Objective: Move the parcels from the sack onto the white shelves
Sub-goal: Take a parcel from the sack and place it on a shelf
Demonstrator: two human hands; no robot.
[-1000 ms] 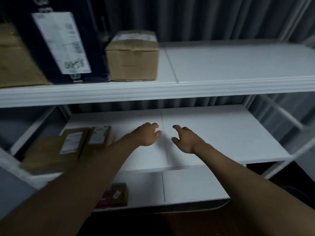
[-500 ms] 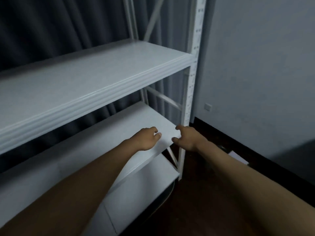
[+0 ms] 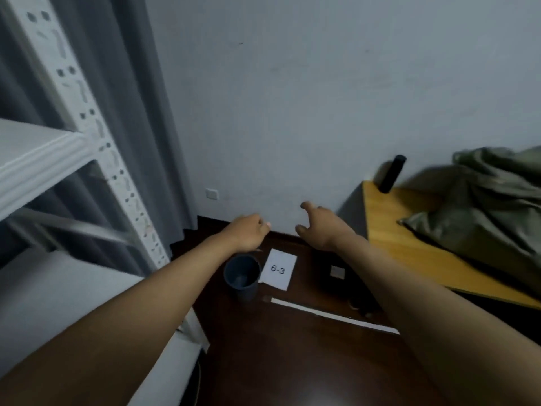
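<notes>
Both hands empty: left hand (image 3: 248, 234) loosely curled, right hand (image 3: 320, 227) spread with thumb up, held apart in mid-air over the dark floor (image 3: 292, 361), touching nothing. No parcel carried, so this looks like a between-trips moment; no parcels visible now, count placed or left cannot be told. Sack (image 3: 486, 206), olive green and slumped, sits on the wooden desk (image 3: 409, 253) at right, well apart from the hands; its contents are hidden. White shelves (image 3: 38, 153) at left edge, upright post (image 3: 96, 136) near. Floor clutter between: blue bin (image 3: 241, 276), paper sheet (image 3: 278, 269) marked 6-3, white strip (image 3: 333, 316), dark box (image 3: 336, 273). Desk corner juts toward the right arm's path; open air above the clutter.
</notes>
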